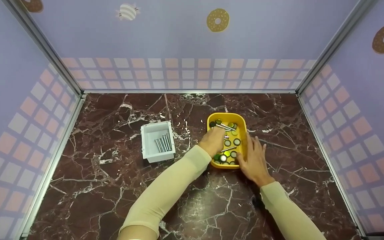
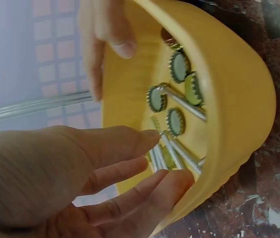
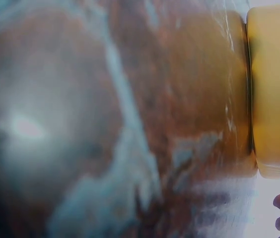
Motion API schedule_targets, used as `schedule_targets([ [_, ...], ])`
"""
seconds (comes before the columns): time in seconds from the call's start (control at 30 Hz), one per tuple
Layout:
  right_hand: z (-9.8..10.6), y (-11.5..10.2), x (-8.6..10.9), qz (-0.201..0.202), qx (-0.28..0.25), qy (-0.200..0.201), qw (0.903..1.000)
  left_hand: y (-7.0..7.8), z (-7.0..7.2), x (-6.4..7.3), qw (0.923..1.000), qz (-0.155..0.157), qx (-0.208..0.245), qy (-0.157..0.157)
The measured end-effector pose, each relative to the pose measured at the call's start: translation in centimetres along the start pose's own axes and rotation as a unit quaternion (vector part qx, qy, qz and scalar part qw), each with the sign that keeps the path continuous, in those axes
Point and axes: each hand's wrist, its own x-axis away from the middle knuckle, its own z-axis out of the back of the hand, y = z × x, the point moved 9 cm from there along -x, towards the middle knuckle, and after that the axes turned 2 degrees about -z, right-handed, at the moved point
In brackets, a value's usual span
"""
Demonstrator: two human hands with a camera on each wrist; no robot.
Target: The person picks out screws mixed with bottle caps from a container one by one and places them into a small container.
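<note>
My left hand (image 1: 213, 141) reaches down into a yellow bin (image 1: 243, 124). In the left wrist view, its thumb and fingers stand apart around several silver bolts (image 2: 174, 153); no firm pinch shows. Bottle caps (image 1: 237, 142) lie scattered on the bin's floor, with another bolt (image 1: 228, 149) among them. At the bin's right side, my right hand (image 1: 255, 163) holds the wall, thumb over the rim and fingers outside. Left of the bin, a white box (image 1: 148, 140) contains several bolts (image 1: 164, 143) lying side by side.
Dark red marbled tabletop (image 1: 192, 200) lies beneath both containers. Lilac panels (image 1: 178, 36) with pink and white squares enclose the back and sides, and metal strips (image 1: 192, 91) run along their edges.
</note>
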Motion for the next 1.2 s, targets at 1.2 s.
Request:
schedule_targets([
  [1.2, 0.0, 0.1, 0.0, 0.001, 0.009, -0.012, 0.9999, -1.7, -10.6, -5.6, 0.9884, 0.088, -0.098, -0.075],
])
